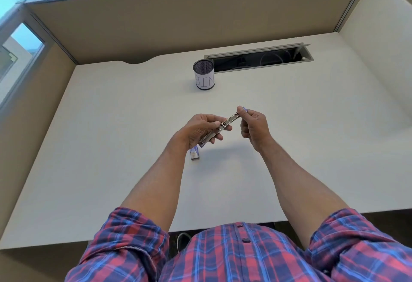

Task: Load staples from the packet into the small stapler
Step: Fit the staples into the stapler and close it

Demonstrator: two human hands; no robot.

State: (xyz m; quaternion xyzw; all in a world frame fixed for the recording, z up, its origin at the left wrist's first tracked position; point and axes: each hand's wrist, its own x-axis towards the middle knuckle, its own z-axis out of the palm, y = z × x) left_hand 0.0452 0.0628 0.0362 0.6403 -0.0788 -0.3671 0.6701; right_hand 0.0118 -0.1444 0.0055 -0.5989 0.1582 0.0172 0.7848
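A wide off-white desk (111,148) carries a black mesh cylindrical pen cup (203,75) wrapped in a white paper label at its far side (well clear of the work). Above the desk's middle, the left hand (200,129) grips the near end of the small silver metal stapler (219,126), while the right hand (253,123) pinches its far, purple-tipped end; its long axis runs near-left to far-right. The small purple staple packet (194,154) lies just beneath the left wrist, so that hand looks nearer.
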